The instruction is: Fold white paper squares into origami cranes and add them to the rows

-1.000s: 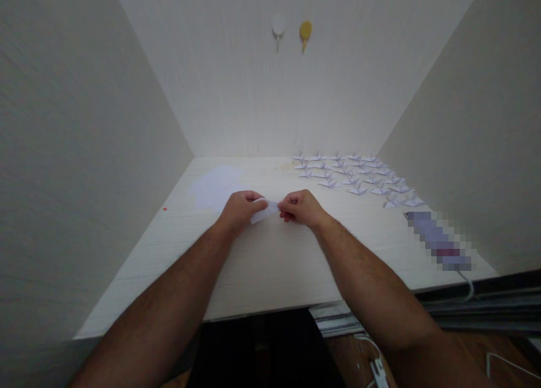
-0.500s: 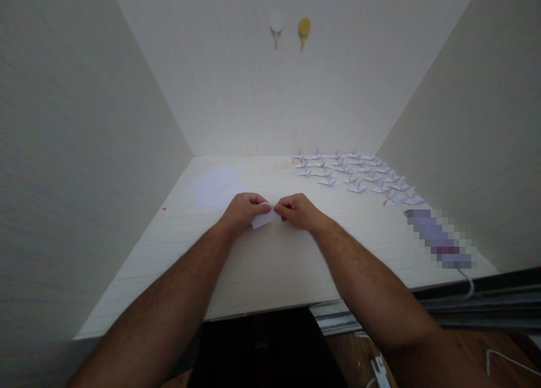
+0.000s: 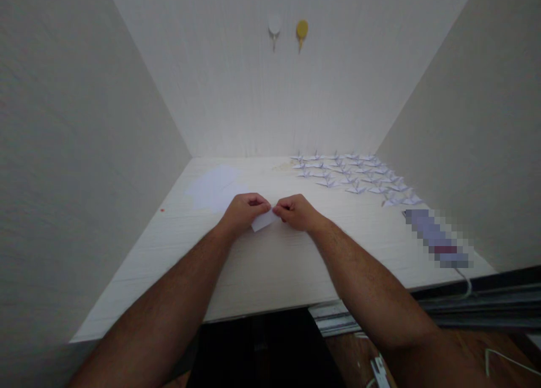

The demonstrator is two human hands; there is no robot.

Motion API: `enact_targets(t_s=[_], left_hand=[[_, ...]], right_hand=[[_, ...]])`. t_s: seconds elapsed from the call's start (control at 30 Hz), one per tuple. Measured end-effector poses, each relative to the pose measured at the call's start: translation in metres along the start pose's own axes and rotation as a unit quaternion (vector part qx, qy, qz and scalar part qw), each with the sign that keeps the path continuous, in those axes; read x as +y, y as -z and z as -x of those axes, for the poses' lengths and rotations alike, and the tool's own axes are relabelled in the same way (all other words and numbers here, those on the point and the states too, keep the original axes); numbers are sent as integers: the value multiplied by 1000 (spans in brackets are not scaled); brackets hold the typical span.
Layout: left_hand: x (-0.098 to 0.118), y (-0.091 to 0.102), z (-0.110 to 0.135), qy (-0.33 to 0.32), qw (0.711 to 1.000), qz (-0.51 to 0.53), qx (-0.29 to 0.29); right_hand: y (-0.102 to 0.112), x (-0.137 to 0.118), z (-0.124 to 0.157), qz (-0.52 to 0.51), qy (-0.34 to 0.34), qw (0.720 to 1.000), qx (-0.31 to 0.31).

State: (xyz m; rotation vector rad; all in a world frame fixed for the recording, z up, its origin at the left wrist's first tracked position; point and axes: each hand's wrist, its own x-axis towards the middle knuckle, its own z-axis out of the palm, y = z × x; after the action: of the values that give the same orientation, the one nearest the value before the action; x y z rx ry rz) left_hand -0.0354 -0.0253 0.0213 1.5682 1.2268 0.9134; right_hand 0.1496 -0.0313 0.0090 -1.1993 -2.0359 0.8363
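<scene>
A small piece of white paper (image 3: 262, 221) is held between my two hands above the middle of the table. My left hand (image 3: 247, 210) pinches it between thumb and fingers, with its lower part showing below the thumb. My right hand (image 3: 295, 210) is closed in a pinch at the paper's right corner, its fingertips close to those of the left. Any folds in the paper are too small to make out. Beyond my left hand lie loose white paper sheets (image 3: 215, 188). Rows of folded paper cranes (image 3: 355, 171) stand at the back right.
The white table (image 3: 270, 281) is enclosed by walls at the back and both sides. A blurred-out device (image 3: 435, 239) with a cable (image 3: 469, 286) lies at the right edge. White and yellow hooks (image 3: 302, 29) are on the back wall. A small red bit (image 3: 162, 210) lies at left.
Both hands keep their pinch on the paper, almost unmoved. The whole view has shifted very slightly.
</scene>
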Motion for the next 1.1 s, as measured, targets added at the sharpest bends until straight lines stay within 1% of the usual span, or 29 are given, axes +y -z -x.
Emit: enact_targets(t_s=[0.13,0.2,0.3,0.5,0.8,0.97,1.1], left_hand=[[0,0,1,9,999,-24,25],[0,0,1,16,999,-30,26],[0,-1,1,21,999,-32,15],[3,-1,1,-7,997,-69,-22],[4,-2,3,-10,997,-73,-26],[3,0,1,0,998,-65,-1],[3,1,1,17,999,-38,34]], right_hand=[[-2,-3,0,8,11,1000,2],[-3,-3,1,7,15,1000,5],[-5,-2,1,4,21,1000,-1],[-6,-1,1,21,21,999,-24],[-6,-9,5,31,22,999,-13],[-6,-9,2,56,31,998,-7],[-3,-5,0,39,8,999,-13]])
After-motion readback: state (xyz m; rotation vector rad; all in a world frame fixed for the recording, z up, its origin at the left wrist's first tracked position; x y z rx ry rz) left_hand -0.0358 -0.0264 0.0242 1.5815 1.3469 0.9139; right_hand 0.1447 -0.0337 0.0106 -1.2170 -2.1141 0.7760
